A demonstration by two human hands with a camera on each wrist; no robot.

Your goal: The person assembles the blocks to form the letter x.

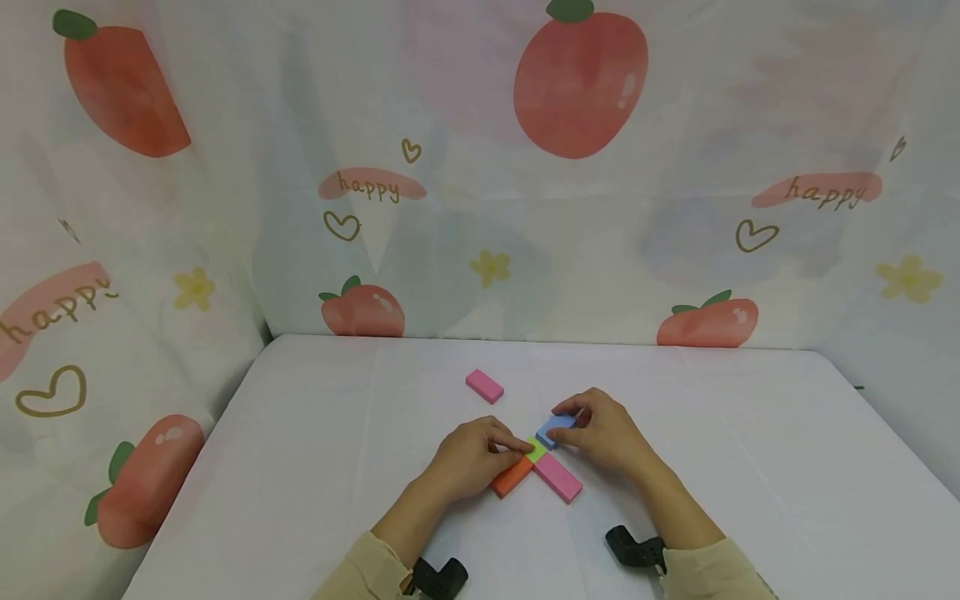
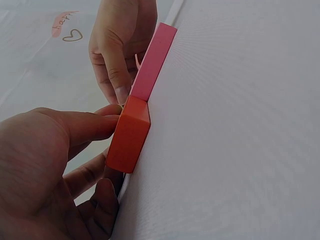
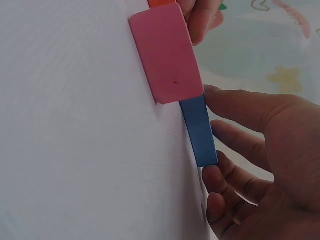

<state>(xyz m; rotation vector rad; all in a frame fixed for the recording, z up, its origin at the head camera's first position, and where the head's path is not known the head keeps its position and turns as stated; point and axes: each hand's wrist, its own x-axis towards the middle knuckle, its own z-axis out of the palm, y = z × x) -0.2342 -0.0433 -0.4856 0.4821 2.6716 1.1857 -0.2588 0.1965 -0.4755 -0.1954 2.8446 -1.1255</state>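
Four small blocks form a cross-like group on the table: an orange block (image 1: 513, 478), a green block (image 1: 536, 450) at the centre, a pink block (image 1: 558, 477) and a blue block (image 1: 553, 431). My left hand (image 1: 474, 457) grips the orange block, thumb along its upper edge, with the index fingertip on the green one. The other left fingers curl at the orange block's outer side in the left wrist view. With thumb and fingers, my right hand (image 1: 609, 429) pinches the blue block, its thumb close to the green one. The green block is partly hidden by the left fingertips.
Another pink block (image 1: 484, 386) lies apart, farther back on the white table (image 1: 360, 417). A patterned cloth (image 1: 465, 208) hangs behind the table and along its left side. Black wrist cameras (image 1: 636, 548) sit at both sleeves, low over the front of the table.
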